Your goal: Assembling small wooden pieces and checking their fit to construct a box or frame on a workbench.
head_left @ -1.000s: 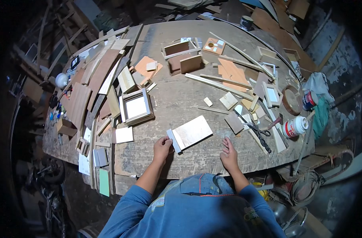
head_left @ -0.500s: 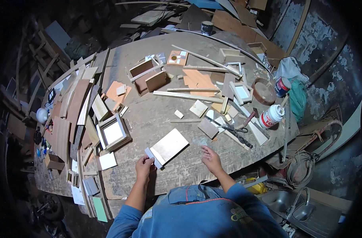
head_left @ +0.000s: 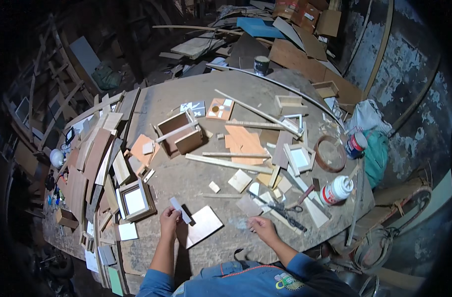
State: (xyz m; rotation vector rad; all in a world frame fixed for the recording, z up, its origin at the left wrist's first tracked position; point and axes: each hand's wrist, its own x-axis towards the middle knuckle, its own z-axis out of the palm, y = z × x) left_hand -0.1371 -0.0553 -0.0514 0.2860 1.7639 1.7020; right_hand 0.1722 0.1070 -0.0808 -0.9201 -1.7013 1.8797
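My left hand (head_left: 170,218) pinches a narrow grey wood strip (head_left: 180,210) between thumb and fingers. The strip is tilted above the left end of a pale rectangular board (head_left: 205,225), casting a dark shadow on it. That board lies flat near the bench's front edge. To the right of it is my right hand (head_left: 263,229), low over the bench, its fingers curled together; whatever is in them, if anything, is hidden. A greyish square wood piece (head_left: 248,205) lies just beyond this hand, beside a dark pair of scissors (head_left: 288,210).
A wooden frame box (head_left: 136,200) stands to the left, and an open brown box (head_left: 180,134) farther back. On the right are a hammer (head_left: 309,190), a white glue bottle (head_left: 336,190) and a round brown hoop (head_left: 330,154). Long boards (head_left: 98,148) line the left side.
My left hand has lifted the grey strip away from the board's end. My right hand's fingers have curled in from a looser spread. The view has tilted upward.
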